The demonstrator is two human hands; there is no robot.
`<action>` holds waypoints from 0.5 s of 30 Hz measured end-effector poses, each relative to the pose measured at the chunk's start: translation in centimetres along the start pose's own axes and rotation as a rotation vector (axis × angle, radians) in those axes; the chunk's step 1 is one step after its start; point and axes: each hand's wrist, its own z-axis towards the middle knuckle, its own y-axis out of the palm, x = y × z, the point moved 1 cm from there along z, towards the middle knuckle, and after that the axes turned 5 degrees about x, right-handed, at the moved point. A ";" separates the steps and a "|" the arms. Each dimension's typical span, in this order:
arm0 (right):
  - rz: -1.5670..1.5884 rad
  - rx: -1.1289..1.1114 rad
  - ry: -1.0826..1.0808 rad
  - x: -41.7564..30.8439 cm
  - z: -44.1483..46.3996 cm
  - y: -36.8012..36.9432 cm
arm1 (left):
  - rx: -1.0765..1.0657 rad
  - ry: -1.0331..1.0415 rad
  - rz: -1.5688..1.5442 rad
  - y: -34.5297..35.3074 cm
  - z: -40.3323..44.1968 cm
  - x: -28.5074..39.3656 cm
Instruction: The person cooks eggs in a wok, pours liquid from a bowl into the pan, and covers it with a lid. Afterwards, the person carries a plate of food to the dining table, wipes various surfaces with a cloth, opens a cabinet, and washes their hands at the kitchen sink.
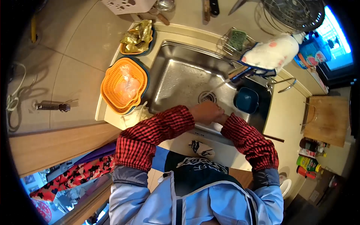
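Note:
My left hand (205, 112) and my right hand (222, 119) meet over the near side of the steel sink (176, 75). The left lies over the right, its fingers curled in. Most of the right hand's fingers are hidden, and I cannot make out what, if anything, is between them. A small white rounded thing (217, 127) shows just below the right hand. Beyond the hands, a thin stream of water (219, 86) runs from the tap (240, 73) toward the drain (207, 97). A dark teal basin (246, 100) sits in the sink's right side.
Left of the sink stand an orange basket (108, 84) holding a clear plastic bag and a smaller basket with a gold wrapper (139, 35). A wire rack with a green sponge (237, 39), a patterned white cloth (272, 52) and a cutting board (326, 120) are right of it.

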 end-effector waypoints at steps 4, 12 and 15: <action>-0.525 -0.184 0.031 -2.5 0.6 2.2 | -0.312 -0.140 -0.147 -1.9 1.9 -0.7; -0.672 -0.078 -0.117 -6.2 2.2 0.8 | 0.270 -0.876 -1.698 -1.2 0.6 -4.4; -0.560 0.285 -0.204 -6.9 3.9 -1.4 | 0.655 -0.834 -2.300 3.3 0.9 -7.0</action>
